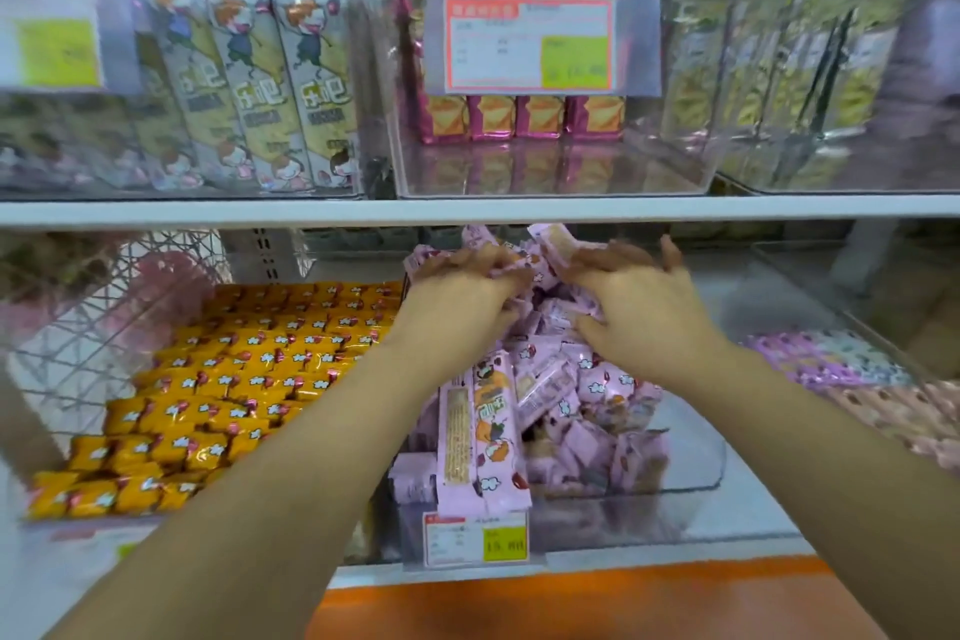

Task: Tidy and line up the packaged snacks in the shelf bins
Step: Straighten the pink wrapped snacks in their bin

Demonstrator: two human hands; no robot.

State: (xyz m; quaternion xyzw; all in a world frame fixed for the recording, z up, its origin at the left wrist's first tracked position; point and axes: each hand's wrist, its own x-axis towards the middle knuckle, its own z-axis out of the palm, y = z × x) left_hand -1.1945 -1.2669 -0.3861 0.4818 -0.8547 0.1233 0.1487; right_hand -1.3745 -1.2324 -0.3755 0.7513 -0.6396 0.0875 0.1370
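Left hand [462, 286]: reaches deep into the middle bin in the head view, fingers curled down over a bunch of pink snack packets [566, 411] at the back of the heap, gripping them.
Right hand [641, 309]: just beside the left, thumb spread low, fingers bent onto the same heap and gripping packets; one packet sticks up past its fingertips.
Pink snack packets: a loose jumble filling the clear bin [698, 457] on the lower shelf, directly under and in front of both hands, lying at all angles.
Long pink pack [483, 437]: stands nearly upright against the bin's front wall, nearer the camera than the hands, between the two forearms.
Price tag [475, 538]: fixed to the bin's front, with a yellow-green patch.
Yellow snack packets [223, 379]: in the bin to the left, laid in neat overlapping rows, apart from the hands.
Mauve packets [831, 359]: in the bin to the right, blurred.
Upper shelf [467, 211]: carries clear bins of upright packs, grey cartoon-printed packs [270, 68] at left, magenta packs [519, 114] in the middle behind a red-bordered label [530, 44], green packs [779, 42] at right.
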